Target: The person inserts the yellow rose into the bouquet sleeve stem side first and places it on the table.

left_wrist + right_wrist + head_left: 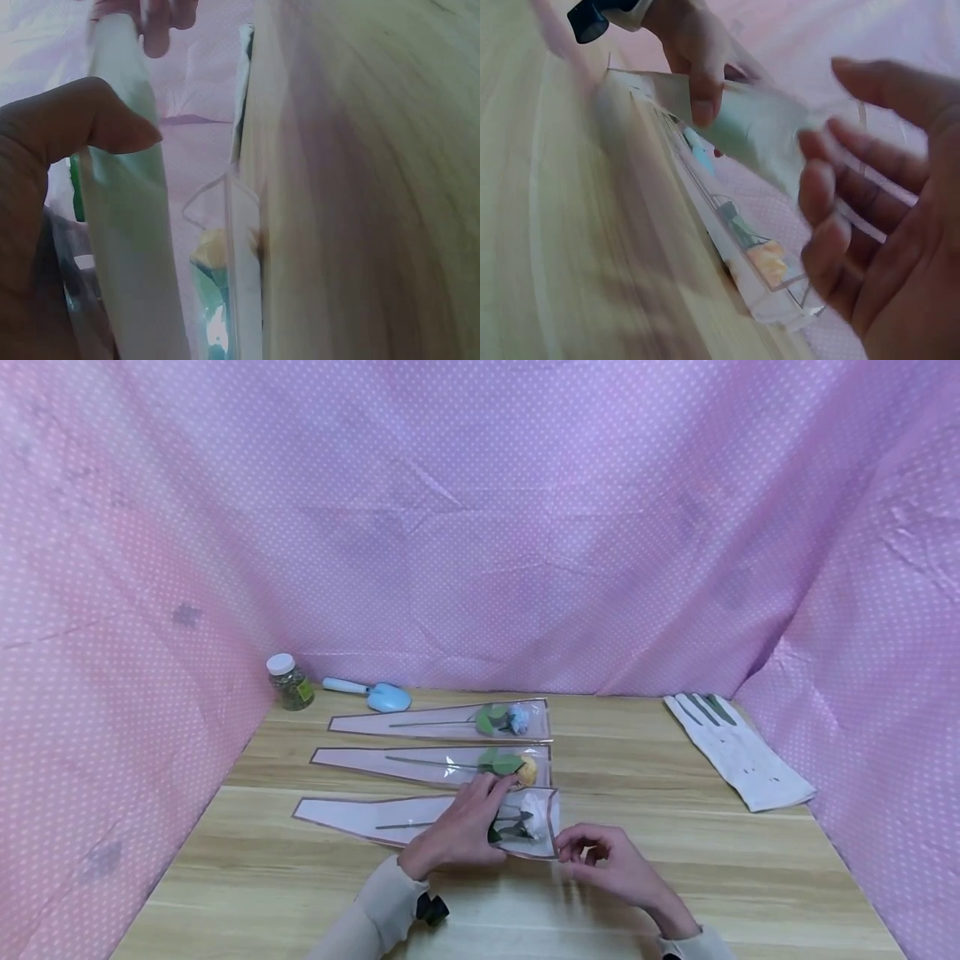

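My left hand point(467, 822) grips a flat flower sleeve point(345, 812) with a brown border, holding a white artificial flower point(534, 814) on a green stem. In the left wrist view the thumb point(112, 124) presses on the sleeve's pale back, and the sleeve stands tilted up from the table. My right hand point(609, 856) is beside the sleeve's wide end, thumb apart from loosely bent fingers; in the right wrist view the fingertips point(821, 180) come right at the sleeve's edge. Just behind lies a second sleeve point(337, 757) with a yellow flower point(527, 771).
A third sleeve point(360, 724) with a blue flower point(518, 719) lies farther back. Behind it are a light blue trowel point(388, 697) and a white-lidded jar point(291, 685). White gloves point(738, 760) lie at the right of the wooden table point(675, 910). Pink dotted cloth point(480, 527) surrounds it.
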Demonstrator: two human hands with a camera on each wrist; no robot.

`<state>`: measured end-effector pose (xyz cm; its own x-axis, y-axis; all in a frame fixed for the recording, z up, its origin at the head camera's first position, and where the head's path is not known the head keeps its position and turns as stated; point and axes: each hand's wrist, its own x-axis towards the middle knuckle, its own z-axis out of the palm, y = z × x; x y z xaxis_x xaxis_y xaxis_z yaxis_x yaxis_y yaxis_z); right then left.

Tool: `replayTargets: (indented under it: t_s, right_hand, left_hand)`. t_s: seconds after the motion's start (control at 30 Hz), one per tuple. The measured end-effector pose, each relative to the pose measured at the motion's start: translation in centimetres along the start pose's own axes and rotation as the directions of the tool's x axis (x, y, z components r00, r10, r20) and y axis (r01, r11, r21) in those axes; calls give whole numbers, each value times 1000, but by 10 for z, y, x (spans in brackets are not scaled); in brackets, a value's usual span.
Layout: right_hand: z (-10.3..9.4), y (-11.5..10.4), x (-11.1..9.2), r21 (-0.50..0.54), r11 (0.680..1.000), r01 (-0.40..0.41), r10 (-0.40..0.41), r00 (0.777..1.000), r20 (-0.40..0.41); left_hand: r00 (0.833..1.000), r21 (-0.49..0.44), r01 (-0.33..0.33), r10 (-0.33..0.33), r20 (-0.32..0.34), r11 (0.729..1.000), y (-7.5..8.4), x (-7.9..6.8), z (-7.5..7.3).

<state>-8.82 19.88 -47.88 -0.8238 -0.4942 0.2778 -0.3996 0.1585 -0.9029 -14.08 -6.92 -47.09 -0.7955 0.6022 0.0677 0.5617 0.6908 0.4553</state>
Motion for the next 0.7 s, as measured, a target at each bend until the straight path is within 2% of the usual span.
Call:
replayTargets:
  t_s: [0.1,0.23,0.43,0.57,0.7]
  right_hand:
    - [5,0,3,-51,996,-66,66,998,-11]
    - [10,3,5,-74,991,-114,112,993,-31]
    - [11,10,1,-115,973,-200,204,979,26]
    - [12,12,-1,-149,953,-263,274,960,64]
    - [12,14,-2,-176,943,-283,298,952,71]
  left_hand:
    - [1000,45,21,-22,20,999,-1,-1,3]
    - [997,98,40,-46,66,994,-3,0,9]
    - [992,173,18,-40,123,985,-9,1,16]
    - [985,155,12,-38,169,988,-11,0,18]
    - [981,121,10,-33,190,993,-11,0,18]
